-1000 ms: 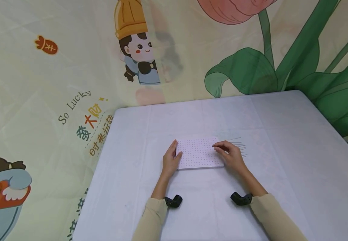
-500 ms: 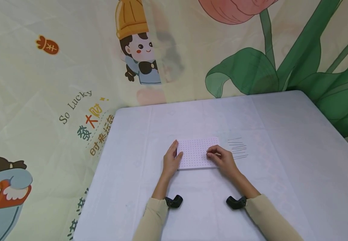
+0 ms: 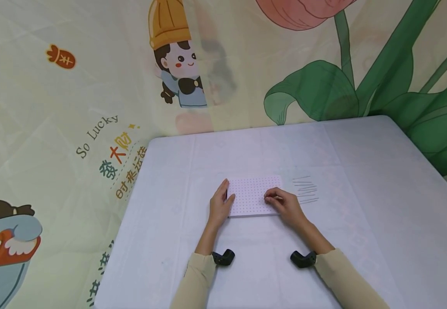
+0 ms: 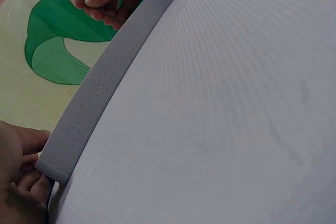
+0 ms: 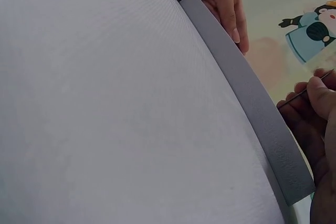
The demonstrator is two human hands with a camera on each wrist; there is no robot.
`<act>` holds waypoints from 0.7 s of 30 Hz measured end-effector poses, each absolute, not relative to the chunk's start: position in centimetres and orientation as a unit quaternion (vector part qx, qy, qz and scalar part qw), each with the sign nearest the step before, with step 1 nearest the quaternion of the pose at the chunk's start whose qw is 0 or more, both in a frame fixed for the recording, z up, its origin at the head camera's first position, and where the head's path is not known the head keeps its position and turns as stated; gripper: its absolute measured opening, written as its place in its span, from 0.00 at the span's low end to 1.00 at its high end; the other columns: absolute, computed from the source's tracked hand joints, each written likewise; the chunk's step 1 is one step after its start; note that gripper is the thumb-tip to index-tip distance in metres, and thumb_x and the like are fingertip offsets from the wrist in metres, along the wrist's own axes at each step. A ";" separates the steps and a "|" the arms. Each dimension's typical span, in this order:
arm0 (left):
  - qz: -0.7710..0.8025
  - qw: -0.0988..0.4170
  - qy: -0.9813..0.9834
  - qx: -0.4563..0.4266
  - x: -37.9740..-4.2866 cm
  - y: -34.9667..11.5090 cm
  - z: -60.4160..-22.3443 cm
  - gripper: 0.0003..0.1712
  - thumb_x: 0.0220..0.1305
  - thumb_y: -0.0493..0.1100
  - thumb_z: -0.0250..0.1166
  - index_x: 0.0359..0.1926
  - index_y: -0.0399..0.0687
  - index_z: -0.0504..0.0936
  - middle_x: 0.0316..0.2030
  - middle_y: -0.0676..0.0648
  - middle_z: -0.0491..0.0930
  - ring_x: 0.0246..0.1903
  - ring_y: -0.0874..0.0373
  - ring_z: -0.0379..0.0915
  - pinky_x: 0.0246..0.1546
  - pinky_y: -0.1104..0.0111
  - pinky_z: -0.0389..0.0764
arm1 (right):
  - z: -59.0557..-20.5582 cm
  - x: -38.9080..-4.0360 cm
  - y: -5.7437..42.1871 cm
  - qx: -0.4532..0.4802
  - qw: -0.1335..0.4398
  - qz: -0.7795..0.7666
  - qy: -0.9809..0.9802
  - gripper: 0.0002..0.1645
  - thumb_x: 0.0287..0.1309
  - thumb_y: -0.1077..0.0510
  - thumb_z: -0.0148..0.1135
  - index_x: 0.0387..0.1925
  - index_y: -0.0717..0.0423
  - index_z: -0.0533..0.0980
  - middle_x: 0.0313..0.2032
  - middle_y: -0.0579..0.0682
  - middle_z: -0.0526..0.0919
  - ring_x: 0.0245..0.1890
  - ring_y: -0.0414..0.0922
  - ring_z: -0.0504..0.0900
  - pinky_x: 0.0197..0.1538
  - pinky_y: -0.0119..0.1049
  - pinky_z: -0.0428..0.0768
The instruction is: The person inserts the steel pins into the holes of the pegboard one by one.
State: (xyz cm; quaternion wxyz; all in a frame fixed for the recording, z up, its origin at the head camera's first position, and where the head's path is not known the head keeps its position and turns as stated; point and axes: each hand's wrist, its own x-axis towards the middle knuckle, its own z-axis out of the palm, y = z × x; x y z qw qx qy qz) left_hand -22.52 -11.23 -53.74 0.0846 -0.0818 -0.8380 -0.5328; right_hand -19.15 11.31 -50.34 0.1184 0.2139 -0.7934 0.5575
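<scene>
A white board (image 3: 246,197) covered in rows of small dots lies flat on the table, and its thick grey-looking side (image 4: 102,90) shows in the left wrist view. My left hand (image 3: 219,204) holds the board at its left edge, thumb on the near part and fingers along the side. Over the right part of the board, my right hand (image 3: 287,206) pinches a thin dark needle-like rod (image 5: 295,97) between thumb and fingers. The rod slants down toward the board's top in the right wrist view. Its lower tip sits right by the board's edge line there.
Several similar thin rods (image 3: 305,189) lie in a loose row just right of the board. A white cloth covers the table (image 3: 192,163). Behind it hangs a printed curtain (image 3: 235,116) with a cartoon figure and green leaves.
My right hand has moved left and a little nearer from the board's right edge, with the rod, then barely shifted in the last half second. My left hand stays at the board's left edge.
</scene>
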 end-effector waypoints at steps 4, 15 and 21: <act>-0.528 0.085 -0.841 -0.082 -22.6 -11.2 -53.8 0.30 0.59 0.34 0.58 0.62 0.35 0.60 0.64 0.42 0.58 0.63 0.54 0.54 0.60 0.69 0.62 | -50.2 -19.0 11.3 0.223 0.120 0.540 -0.803 0.06 0.53 0.69 0.57 0.34 0.64 0.76 0.31 0.54 0.81 0.35 0.46 0.79 0.40 0.23 0.79; -0.526 0.077 -0.844 -0.072 -22.7 -11.2 -53.7 0.30 0.59 0.34 0.58 0.63 0.37 0.60 0.65 0.44 0.58 0.63 0.56 0.54 0.60 0.71 0.62 | -52.1 -19.9 11.7 0.216 0.112 0.542 -0.804 0.06 0.53 0.65 0.58 0.34 0.54 0.77 0.31 0.45 0.81 0.34 0.39 0.80 0.39 0.26 0.80; -0.529 0.080 -0.841 -0.076 -22.7 -11.1 -53.8 0.30 0.59 0.34 0.58 0.62 0.36 0.61 0.64 0.42 0.58 0.63 0.54 0.54 0.60 0.69 0.62 | -53.6 -20.7 12.2 0.222 0.109 0.531 -0.811 0.05 0.54 0.62 0.58 0.34 0.51 0.77 0.32 0.43 0.81 0.34 0.37 0.79 0.38 0.26 0.80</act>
